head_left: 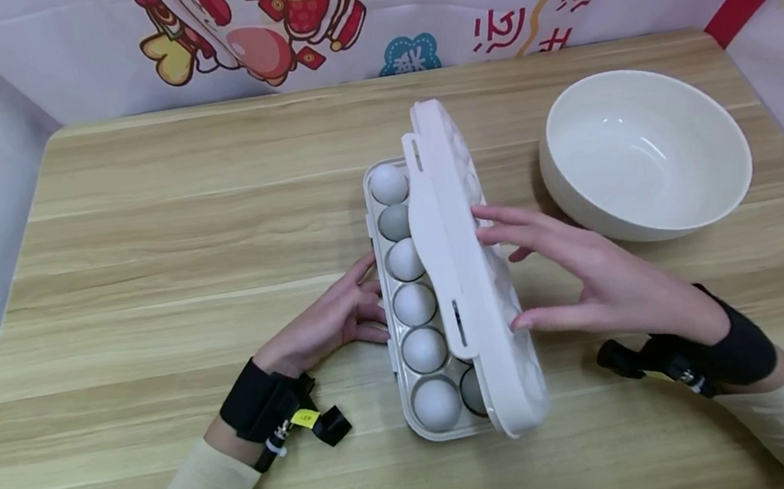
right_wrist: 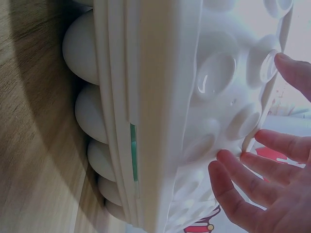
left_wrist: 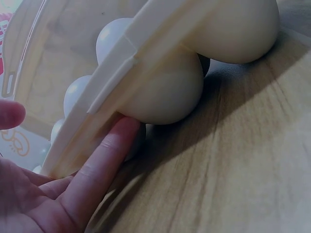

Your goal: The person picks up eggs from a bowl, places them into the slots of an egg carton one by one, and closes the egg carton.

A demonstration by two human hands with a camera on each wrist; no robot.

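A white plastic egg box point(head_left: 393, 345) lies lengthwise in the middle of the table, with a row of white eggs point(head_left: 424, 350) showing along its left side. Its lid point(head_left: 455, 252), hinged on the right, stands partly raised and hides most of the second row. My left hand point(head_left: 330, 316) touches the left side of the box; in the left wrist view one straight finger point(left_wrist: 97, 165) meets the underside of the egg cups. With fingers spread, my right hand point(head_left: 604, 281) rests its fingertips on the dimpled outer face of the lid, clearest in the right wrist view.
A large white bowl point(head_left: 642, 151) stands at the back right, beyond my right hand. The wooden table point(head_left: 175, 250) ends at a printed cloth backdrop point(head_left: 78, 46). Black straps with small cameras sit on both wrists.
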